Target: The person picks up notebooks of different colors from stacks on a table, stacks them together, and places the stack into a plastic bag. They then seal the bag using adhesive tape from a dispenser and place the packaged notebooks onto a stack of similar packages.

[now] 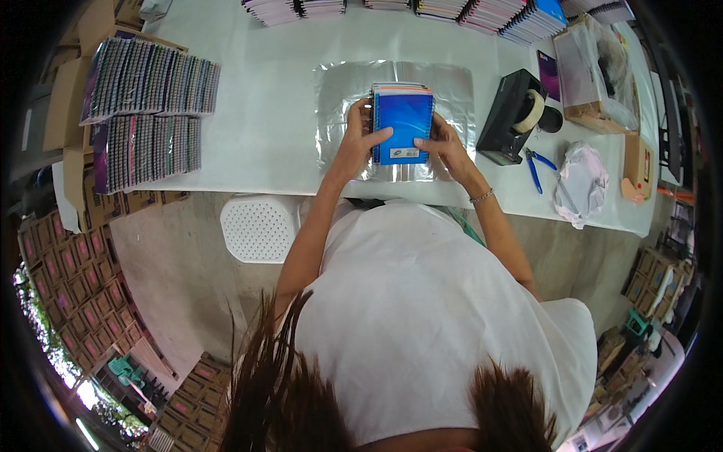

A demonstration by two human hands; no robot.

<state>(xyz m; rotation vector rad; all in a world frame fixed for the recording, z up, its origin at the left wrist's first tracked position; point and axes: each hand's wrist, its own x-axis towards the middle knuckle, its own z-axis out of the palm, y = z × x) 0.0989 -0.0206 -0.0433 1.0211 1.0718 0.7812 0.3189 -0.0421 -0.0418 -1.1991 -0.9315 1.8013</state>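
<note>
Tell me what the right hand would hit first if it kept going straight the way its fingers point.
The right hand points up-left, its fingers already touching the stack of blue spiral notebooks on the clear plastic sheet. It would press into that stack first, probably, since depth is hard to judge.

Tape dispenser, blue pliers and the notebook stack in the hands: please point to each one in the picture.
Tape dispenser (512, 117), head view, on its black body left of the tape roll.
Blue pliers (536, 170), head view, on a blue handle.
Notebook stack (405, 120), head view, on the blue cover of the top notebook.
</note>
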